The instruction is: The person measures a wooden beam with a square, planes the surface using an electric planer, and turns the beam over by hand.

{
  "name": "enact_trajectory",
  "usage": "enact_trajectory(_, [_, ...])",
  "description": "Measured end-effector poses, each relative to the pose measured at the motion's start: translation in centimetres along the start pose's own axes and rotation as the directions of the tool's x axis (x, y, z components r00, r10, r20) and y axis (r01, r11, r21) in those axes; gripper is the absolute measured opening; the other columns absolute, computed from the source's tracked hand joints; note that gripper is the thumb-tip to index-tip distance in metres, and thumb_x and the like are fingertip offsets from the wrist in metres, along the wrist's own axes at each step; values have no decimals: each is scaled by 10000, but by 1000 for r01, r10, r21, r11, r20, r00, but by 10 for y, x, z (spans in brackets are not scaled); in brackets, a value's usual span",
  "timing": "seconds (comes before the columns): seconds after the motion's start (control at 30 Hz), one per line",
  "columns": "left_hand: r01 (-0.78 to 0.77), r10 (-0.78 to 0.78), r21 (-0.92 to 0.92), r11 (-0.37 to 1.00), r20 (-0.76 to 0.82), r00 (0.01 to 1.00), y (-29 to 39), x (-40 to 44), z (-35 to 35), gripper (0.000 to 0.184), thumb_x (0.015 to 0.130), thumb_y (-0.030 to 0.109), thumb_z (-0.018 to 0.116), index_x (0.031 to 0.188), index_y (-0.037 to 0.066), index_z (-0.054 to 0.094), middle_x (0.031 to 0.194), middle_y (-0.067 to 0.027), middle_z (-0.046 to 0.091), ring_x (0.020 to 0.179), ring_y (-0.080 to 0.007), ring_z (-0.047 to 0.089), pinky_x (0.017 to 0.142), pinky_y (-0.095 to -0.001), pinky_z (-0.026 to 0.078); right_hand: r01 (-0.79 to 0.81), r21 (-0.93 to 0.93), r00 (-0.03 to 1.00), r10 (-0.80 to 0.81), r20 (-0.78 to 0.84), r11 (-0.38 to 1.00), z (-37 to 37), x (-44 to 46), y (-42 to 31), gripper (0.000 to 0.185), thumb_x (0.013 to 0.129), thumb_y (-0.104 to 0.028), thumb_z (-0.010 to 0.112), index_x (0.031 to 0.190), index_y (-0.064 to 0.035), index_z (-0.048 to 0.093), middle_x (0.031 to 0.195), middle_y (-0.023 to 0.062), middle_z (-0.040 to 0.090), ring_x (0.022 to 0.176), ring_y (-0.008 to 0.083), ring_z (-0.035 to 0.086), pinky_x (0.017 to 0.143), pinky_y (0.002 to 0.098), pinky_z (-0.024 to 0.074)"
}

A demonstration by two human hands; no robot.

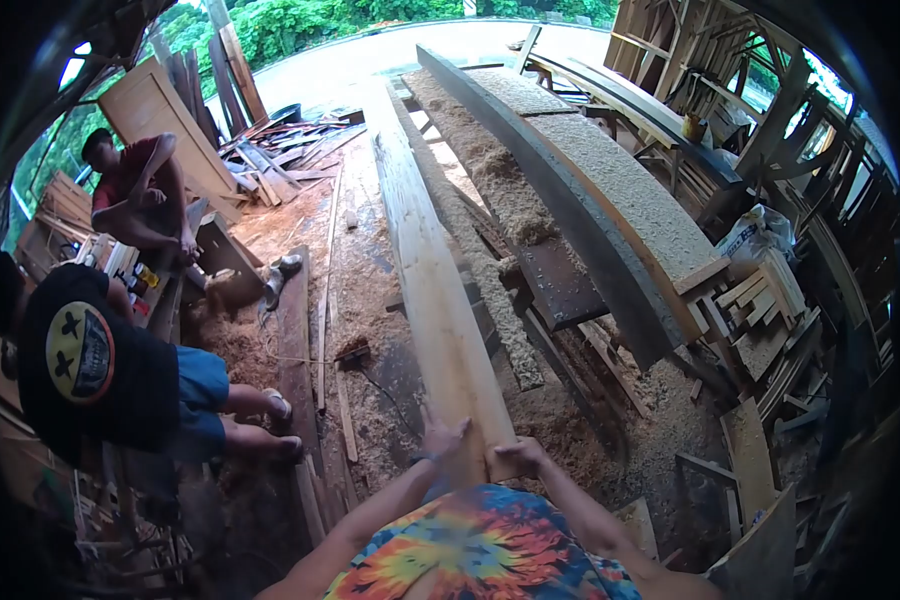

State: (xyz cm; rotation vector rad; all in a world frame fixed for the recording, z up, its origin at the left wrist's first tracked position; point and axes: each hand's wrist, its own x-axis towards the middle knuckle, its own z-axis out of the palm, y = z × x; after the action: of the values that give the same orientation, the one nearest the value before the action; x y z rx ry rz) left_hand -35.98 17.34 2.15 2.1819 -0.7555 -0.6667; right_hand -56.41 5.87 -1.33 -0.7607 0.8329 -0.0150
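Note:
A long pale wooden plank point(432, 290) runs from the front of my body away towards the bright opening. At its near end, my left hand point(446, 438) grips the left edge. My right hand point(519, 457) is closed around the right edge near the corner, with fingers over the top face. The undersides of both grips are hidden by the board. To the right of the plank lies a long dark beam point(560, 200), apart from my hands.
Shavings cover a bench point(620, 180) at right. Stacked offcuts point(765, 295) and a white sack point(755, 235) stand beyond it. Two people are at left, one standing in a black shirt point(85, 350), one seated in a red shirt point(115, 185). Sawdust and strips point(330, 290) litter the floor.

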Motion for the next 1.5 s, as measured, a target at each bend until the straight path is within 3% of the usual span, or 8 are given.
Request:
enact_trajectory(0.27, [242, -247, -115, 963, -35, 968, -33, -24, 3, 1066, 870, 584, 690, 1569, -15, 154, 1262, -316, 635, 1184, -443, 627, 1008, -477, 491, -19, -32, 1000, 19, 4, 999, 17, -11, 3, 549, 806, -208, 849, 1278, -25, 638, 1143, 85, 707, 994, 216, 705, 875, 389, 587])
enact_trajectory(0.5, [423, -428, -247, 872, 35, 903, -29, -51, 6, 739, 991, 615, 491, 1338, -37, 533, 1223, -231, 674, 1093, -328, 685, 946, -433, 536, 31, -175, 998, -42, -57, 984, 13, 0, 17, 593, 807, -278, 857, 1282, -10, 623, 1160, 93, 698, 1008, 202, 698, 869, 388, 590])
enact_trajectory(0.7, [594, -596, -423, 684, 145, 790, -90, -50, 36, 730, 1023, 605, 411, 1285, -40, 631, 1147, -201, 719, 985, -275, 732, 892, -402, 585, 35, -232, 991, -63, -116, 972, 16, -2, 17, 639, 789, -336, 873, 1273, 1, 628, 1162, 99, 695, 996, 200, 691, 866, 376, 581])
enact_trajectory(0.87, [659, -668, -675, 332, 325, 670, -19, -79, 17, 772, 952, 693, 481, 1223, -8, 659, 1110, -244, 707, 962, -342, 733, 791, -458, 604, -35, -462, 971, -78, -224, 886, 17, 10, 22, 672, 823, -452, 828, 1277, 0, 628, 1179, 123, 694, 1010, 200, 692, 862, 371, 576])
enact_trajectory(0.97, [642, -664, -632, 434, 257, 702, -22, -79, 27, 767, 954, 685, 474, 1198, -14, 673, 1082, -255, 709, 969, -363, 726, 803, -470, 589, -17, -289, 981, -40, -189, 957, 10, 21, 40, 673, 825, -478, 818, 1264, 0, 641, 1172, 127, 700, 988, 205, 701, 836, 364, 582])
enact_trajectory(1.2, [576, -603, -264, 774, -27, 798, -26, -86, 30, 758, 958, 667, 460, 1139, -26, 707, 1017, -282, 712, 983, -413, 708, 830, -498, 555, -85, -556, 928, -137, -345, 827, 43, -28, 1, 643, 860, -572, 750, 1097, 23, 691, 957, 157, 744, 832, 202, 721, 713, 351, 569])
enact_trajectory(1.37, [570, -558, 24, 821, -170, 812, -5, -89, 29, 758, 961, 655, 450, 1097, -36, 732, 970, -301, 714, 993, -449, 695, 850, -518, 531, -91, -571, 919, -152, -364, 816, 32, -24, 11, 707, 828, -643, 738, 1084, 15, 703, 952, 188, 738, 859, 269, 727, 759, 399, 558])
enact_trajectory(1.5, [526, -545, -146, 838, -167, 821, 2, -88, 25, 738, 957, 636, 472, 1102, -43, 723, 970, -302, 711, 982, -471, 686, 841, -525, 522, -47, -548, 924, -173, -342, 835, 27, -15, 19, 656, 836, -594, 764, 1028, 32, 716, 937, 177, 740, 815, 249, 725, 726, 390, 561])
